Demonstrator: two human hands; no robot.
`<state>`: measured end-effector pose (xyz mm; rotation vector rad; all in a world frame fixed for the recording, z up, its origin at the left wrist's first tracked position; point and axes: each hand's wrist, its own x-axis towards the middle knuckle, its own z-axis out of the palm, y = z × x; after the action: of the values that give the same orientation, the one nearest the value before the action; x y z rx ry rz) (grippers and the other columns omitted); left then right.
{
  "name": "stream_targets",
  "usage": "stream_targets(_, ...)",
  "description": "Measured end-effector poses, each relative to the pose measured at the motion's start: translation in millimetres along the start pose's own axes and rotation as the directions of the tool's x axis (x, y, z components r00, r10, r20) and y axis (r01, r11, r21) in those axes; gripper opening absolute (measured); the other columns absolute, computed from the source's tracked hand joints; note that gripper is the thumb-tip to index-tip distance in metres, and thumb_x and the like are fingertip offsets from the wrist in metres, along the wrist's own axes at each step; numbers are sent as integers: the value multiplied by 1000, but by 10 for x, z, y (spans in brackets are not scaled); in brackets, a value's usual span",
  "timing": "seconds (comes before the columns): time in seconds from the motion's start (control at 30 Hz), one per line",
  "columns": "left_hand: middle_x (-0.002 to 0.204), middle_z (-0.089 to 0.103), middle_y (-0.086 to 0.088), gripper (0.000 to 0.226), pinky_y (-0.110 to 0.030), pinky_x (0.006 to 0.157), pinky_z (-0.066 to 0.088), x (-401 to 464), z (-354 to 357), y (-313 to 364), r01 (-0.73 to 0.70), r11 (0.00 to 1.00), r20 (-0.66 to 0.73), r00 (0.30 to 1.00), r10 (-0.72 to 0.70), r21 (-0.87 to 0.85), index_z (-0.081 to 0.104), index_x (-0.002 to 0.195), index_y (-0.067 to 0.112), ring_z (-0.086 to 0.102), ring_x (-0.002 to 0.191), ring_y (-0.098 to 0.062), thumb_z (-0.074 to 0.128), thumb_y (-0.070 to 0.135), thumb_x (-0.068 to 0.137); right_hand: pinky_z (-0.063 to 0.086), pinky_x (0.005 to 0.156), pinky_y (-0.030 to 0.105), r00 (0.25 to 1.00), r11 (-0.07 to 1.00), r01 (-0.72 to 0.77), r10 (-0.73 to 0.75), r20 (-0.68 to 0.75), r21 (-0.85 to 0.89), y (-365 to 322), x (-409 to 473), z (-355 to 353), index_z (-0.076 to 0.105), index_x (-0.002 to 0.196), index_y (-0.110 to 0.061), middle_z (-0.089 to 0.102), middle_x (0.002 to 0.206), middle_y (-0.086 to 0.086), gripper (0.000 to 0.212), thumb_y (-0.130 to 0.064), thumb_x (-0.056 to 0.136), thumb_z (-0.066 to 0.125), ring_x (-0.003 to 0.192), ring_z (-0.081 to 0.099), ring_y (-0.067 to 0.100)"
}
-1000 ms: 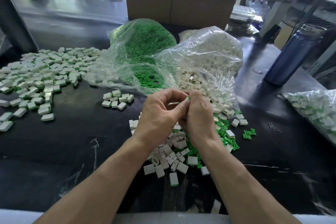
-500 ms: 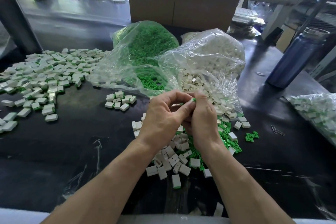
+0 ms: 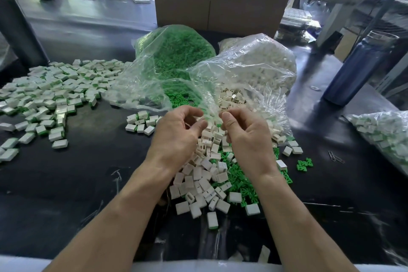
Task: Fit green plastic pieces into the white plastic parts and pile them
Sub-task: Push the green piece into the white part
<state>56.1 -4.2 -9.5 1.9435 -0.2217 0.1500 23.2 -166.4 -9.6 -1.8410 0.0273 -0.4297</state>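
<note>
Two hands (image 3: 180, 137) (image 3: 247, 137), white parts (image 3: 205, 174) beneath fingers (image 3: 199, 125)

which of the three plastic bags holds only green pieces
The bag at back centre-left, packed with green pieces. The one right of it holds white parts; the far-right bag holds white parts with green showing.

Dark, glossy tabletop (image 3: 88, 183). Laid directly on it: a broad spread of assembled white-and-green parts (image 3: 48, 97) at the left; a small cluster of the same (image 3: 142, 122) near centre; a mixed heap of loose white parts (image 3: 203, 183) and green pieces (image 3: 242, 183) at front centre; a clear bag of green pieces (image 3: 174, 55); a clear bag of white parts (image 3: 254, 68); a third bag (image 3: 384, 134) at the right edge; a blue bottle (image 3: 357, 66), upright; paper clips (image 3: 335, 157); a cardboard box (image 3: 216, 6) at the back.
</note>
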Motion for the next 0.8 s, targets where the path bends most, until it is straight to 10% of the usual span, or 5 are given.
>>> stream_targets(0.27,82,71,17,5,-35,75,59,144,-303,-149,194,869,-175,976,-126,455,72,90,32,68,80,-10,71,30,94,58,68,30,997,979,-62,51,-59,-197,63,11,-28,70,86,-29,68,77,-10,20,-34,105,65,73,64,7)
stream_targets(0.57,123,64,-12,20,-51,92,56,272,-518,-271,259,800,-335,939,-77,541,76,116,22,65,106,-36,70,25,97,56,69,29,992,940,-123,125,-16,-319,45,31,-86,72,90,-29,70,81,-11,16,-34,104,65,76,66,7)
stream_targets(0.8,81,73,13,16,-30,71,55,156,-282,-134,189,906,-113,981,-158,378,75,85,28,68,74,-6,75,42,94,60,88,45,975,882,-193,221,16,-430,20,57,-180,77,97,-28,71,92,-11,14,-38,101,68,87,67,12)
